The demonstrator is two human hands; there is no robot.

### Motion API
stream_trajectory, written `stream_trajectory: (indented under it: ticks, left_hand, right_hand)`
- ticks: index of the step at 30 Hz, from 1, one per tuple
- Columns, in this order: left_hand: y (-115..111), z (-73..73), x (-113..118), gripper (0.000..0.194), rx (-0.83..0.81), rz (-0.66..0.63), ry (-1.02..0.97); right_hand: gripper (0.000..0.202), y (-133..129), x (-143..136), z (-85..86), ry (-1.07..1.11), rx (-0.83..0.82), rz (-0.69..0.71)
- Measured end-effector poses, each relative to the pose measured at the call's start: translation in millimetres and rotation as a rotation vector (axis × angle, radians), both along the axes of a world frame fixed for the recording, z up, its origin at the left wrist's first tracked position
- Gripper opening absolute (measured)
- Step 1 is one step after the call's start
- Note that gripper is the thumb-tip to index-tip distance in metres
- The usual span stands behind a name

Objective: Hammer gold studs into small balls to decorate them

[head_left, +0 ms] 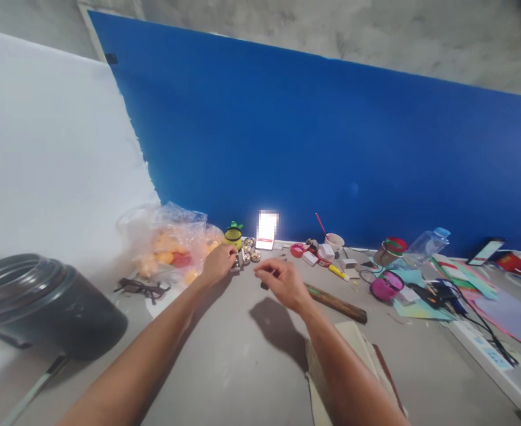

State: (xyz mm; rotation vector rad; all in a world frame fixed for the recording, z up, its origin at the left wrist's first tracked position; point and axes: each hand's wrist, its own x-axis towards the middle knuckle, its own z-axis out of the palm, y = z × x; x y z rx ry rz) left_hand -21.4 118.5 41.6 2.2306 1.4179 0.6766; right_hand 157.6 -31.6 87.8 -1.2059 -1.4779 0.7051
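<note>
My left hand (218, 264) reaches to the back of the table with its fingers pinched at a small shiny metal ball (237, 264). Right beside it lies a cluster of similar gold-and-silver balls (247, 255). To the right, my right hand (282, 281) hovers with thumb and fingertips drawn together; whatever may be between them is too small to make out. Under and behind that hand runs a dark wooden stick (338, 305), partly covered by it. A pineapple-shaped yellow-green holder (232, 236) and a lit phone (266, 231) stand just beyond the balls.
A large dark jar (65, 307), eyeglasses (141, 289) and a plastic bag of orange items (167, 251) sit left. A beige cloth (320, 378) lies under my right forearm. Rightward are a white cup (334, 241), yellow marker (338, 272), clear bottle (429, 245) and power strip (491, 355).
</note>
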Motion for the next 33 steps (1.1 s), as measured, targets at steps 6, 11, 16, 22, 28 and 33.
stream_trajectory:
  ticks: [6, 11, 16, 22, 28, 33]
  left_hand:
    - [-38.7, 13.6, -1.3, 0.014, -0.124, -0.091, -0.441]
    - [-80.2, 11.3, 4.9, 0.016, -0.331, -0.106, -0.542]
    - [-97.7, -5.2, 9.2, 0.021, -0.536, -0.054, -0.682]
    - [-102.2, -8.7, 13.2, 0.032, -0.801, -0.110, -0.936]
    - [-94.1, -23.1, 12.4, 0.045, -0.931, -0.124, -1.108]
    - [-90.4, -41.2, 9.0, 0.053, -1.053, -0.086, -1.140]
  right_hand:
    - [0.020, 21.0, 12.1, 74.7, 0.448, 0.225, -0.079]
    - [0.032, 36.2, 35.9, 121.9, 0.506, 0.242, -0.015]
    - [0.032, 21.4, 64.9, 194.8, 0.255, 0.393, 0.030]
    - [0.033, 6.9, 34.9, 147.1, 0.225, 0.356, 0.030]
    - [0.030, 26.1, -16.1, -34.2, 0.328, -0.168, -0.016]
    - [0.030, 25.9, -20.5, -83.7, 0.322, -0.212, 0.034]
